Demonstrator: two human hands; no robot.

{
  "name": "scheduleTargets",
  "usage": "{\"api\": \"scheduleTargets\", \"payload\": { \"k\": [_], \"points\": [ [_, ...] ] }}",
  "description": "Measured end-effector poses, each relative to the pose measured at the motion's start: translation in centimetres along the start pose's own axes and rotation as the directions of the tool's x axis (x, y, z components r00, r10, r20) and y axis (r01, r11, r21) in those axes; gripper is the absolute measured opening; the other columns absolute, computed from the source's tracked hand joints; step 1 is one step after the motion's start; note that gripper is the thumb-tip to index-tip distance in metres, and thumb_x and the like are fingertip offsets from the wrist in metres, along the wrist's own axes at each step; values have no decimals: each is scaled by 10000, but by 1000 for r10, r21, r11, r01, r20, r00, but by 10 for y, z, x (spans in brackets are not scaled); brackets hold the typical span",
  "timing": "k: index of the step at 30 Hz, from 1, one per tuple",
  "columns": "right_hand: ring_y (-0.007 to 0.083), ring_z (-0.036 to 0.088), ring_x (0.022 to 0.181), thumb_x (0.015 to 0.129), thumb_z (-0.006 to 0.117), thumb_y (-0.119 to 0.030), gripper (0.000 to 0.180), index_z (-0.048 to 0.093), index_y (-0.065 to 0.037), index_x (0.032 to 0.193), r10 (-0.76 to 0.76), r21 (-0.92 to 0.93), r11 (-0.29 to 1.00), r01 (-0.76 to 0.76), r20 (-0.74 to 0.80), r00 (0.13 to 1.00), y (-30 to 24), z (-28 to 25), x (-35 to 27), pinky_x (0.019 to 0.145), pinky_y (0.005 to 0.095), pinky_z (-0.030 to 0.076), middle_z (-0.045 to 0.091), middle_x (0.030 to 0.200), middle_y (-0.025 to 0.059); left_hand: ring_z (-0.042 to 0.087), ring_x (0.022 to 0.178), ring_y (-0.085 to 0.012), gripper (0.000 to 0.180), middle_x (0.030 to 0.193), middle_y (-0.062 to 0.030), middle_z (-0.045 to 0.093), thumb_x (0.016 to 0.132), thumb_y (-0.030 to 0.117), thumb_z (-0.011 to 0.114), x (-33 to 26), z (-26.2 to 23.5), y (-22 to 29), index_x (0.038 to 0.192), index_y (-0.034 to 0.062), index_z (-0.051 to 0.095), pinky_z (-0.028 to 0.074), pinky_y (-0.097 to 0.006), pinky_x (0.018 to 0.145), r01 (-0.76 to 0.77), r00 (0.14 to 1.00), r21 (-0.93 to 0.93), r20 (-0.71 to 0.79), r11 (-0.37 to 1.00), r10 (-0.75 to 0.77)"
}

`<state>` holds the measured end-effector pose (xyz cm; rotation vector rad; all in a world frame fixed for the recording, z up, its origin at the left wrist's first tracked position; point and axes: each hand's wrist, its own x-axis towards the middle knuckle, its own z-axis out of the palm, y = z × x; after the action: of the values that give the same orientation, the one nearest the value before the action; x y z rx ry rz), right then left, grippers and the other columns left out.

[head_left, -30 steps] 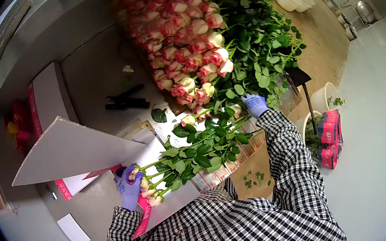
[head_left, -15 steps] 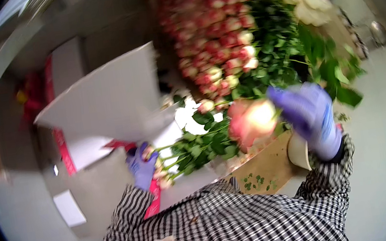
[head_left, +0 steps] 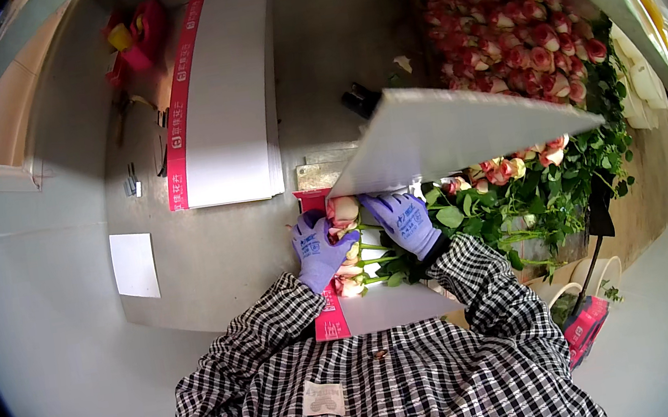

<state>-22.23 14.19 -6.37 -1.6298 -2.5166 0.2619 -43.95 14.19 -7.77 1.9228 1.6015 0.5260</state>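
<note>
In purple gloves, both my hands work at a small row of pink-and-cream roses (head_left: 349, 270) lying on a white wrapping sheet (head_left: 395, 309) with a red edge band. My left hand (head_left: 323, 251) curls round the rose heads at the band, thumb across them. My right hand (head_left: 406, 220) is at the uppermost rose (head_left: 342, 212), its fingers bent at the stem just behind the head; the fingertips are partly hidden. Above it a raised flap (head_left: 460, 131) of the sheet stands tilted over the stems.
A stack of white sheets with red edges (head_left: 228, 95) lies at the back left. Many pink roses (head_left: 523, 37) are heaped at the back right, their leafy stems towards me. A black stapler-like object (head_left: 360, 101) and a white card (head_left: 135, 266) lie on the metal table (head_left: 214, 268).
My right hand has come down from the right with a rose and reached the row beside my left hand. The view has turned, showing more of the left table.
</note>
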Motion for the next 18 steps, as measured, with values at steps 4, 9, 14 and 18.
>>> {"api": "scheduleTargets", "payload": {
  "k": [4,9,14,18],
  "points": [
    [196,575,855,792,545,-156,624,425,-272,1393,-88,-139,986,94,53,995,-4,-7,2,776,365,458,545,917,24,512,902,-315,442,922,-100,559,659,496,740,-3,-1,0,796,111,571,387,-464,790,-91,991,0,-100,996,90],
    [204,590,894,831,505,-150,581,420,-273,1392,-150,-132,980,149,0,989,-1,4,7,796,363,472,561,1083,35,499,992,-301,492,1013,-96,554,645,487,771,-3,1,4,905,105,600,374,-463,866,-1,997,18,-77,1000,2],
    [242,593,920,801,535,-116,614,432,-253,1390,-38,-23,999,39,19,999,-11,2,6,811,389,479,567,1009,67,484,1009,-312,577,1052,-124,532,646,543,760,-2,-2,6,951,88,578,359,-468,883,60,997,42,-45,997,-58],
    [291,587,983,858,543,-136,481,506,-263,1320,135,208,959,-190,253,958,-23,-52,7,807,440,484,563,1133,97,452,1057,-329,679,1112,-157,493,655,595,740,-1,-4,4,1037,68,548,342,-468,927,112,993,75,-56,991,-108]
  ]
}}
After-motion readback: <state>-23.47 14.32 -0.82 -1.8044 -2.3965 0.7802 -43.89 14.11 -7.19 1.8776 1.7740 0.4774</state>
